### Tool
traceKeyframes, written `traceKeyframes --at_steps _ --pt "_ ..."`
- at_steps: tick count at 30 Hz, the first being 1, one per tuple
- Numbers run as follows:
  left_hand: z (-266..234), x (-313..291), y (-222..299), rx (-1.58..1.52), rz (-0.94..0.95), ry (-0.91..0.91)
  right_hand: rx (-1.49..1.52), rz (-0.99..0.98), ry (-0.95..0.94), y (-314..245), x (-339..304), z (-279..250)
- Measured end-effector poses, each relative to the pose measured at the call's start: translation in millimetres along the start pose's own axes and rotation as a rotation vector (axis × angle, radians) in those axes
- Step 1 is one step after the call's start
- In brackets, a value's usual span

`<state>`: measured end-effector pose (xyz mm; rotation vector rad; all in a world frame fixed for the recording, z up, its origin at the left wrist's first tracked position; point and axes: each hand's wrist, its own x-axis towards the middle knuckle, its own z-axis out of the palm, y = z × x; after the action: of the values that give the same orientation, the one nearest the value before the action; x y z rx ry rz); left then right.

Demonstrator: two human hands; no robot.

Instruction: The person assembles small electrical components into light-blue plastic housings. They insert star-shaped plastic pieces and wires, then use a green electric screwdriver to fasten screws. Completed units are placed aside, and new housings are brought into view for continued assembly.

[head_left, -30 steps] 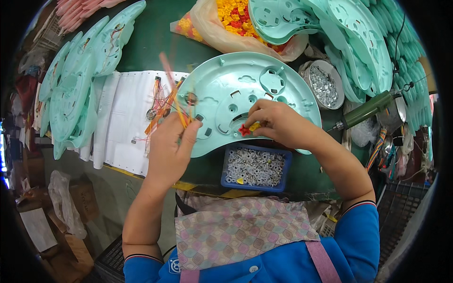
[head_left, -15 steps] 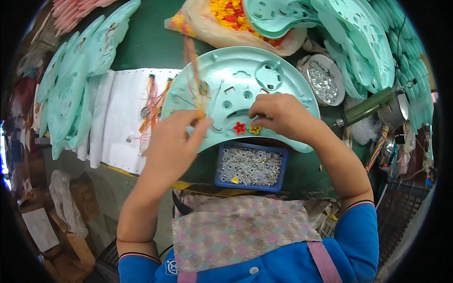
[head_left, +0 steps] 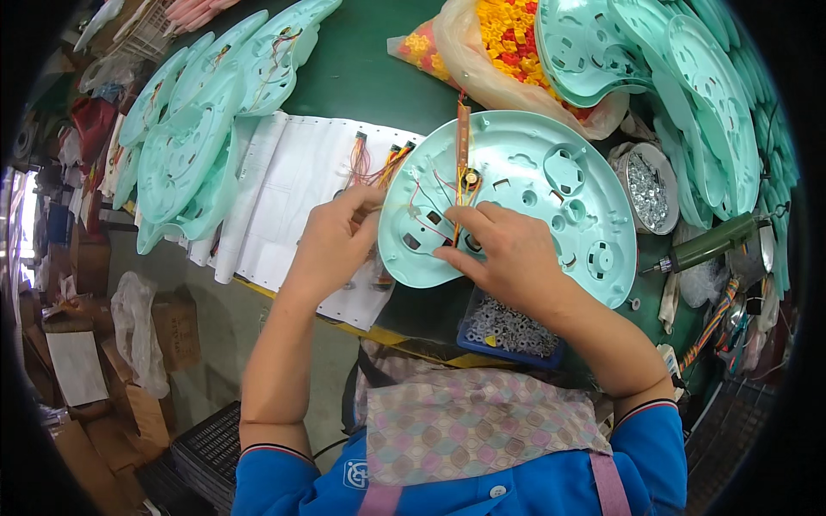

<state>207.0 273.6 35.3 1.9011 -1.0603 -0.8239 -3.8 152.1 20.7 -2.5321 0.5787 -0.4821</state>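
A mint-green plastic shell [head_left: 508, 133] lies with its hollow side up on the table. Inside it is a narrow brown circuit strip [head_left: 463, 138] with thin coloured wires [head_left: 436, 191] and a small round part [head_left: 471, 178]. My right hand [head_left: 514, 255] reaches over the shell, thumb and forefinger closed on the wires near the strip's lower end. At the shell's left rim, my left hand [head_left: 334, 245] has its fingers curled against the edge. The red and yellow star pieces do not show.
A blue tray of small metal hardware [head_left: 512, 331] sits under the shell's near edge. White paper [head_left: 297, 185] with more wired parts [head_left: 366, 163] lies left. Stacked green shells [head_left: 194, 146] flank both sides. Behind are a bag of red and yellow pieces [head_left: 503, 52], a screw tub [head_left: 645, 189] and a green screwdriver [head_left: 705, 249].
The shell has turned and its near curve now faces lower left. The wired strip, earlier blurred in my left hand, lies in the shell. My right hand has moved to its wires.
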Motion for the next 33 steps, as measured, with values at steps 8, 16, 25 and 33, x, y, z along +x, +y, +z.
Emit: traceKeyframes --at_steps 8,16,25,33 --pt "10 -9 2 0.413 0.576 0.248 0.071 -0.099 0.075 -1 4 6" --pt "15 -13 6 0.314 0.625 0.203 0.205 -0.154 0.22 -25 10 -3" --pt "22 -20 5 -0.28 0.276 0.18 0.095 -0.093 0.28 -23 7 5" --pt "33 -22 10 -0.351 0.229 0.23 0.429 0.066 0.293 -30 7 9"
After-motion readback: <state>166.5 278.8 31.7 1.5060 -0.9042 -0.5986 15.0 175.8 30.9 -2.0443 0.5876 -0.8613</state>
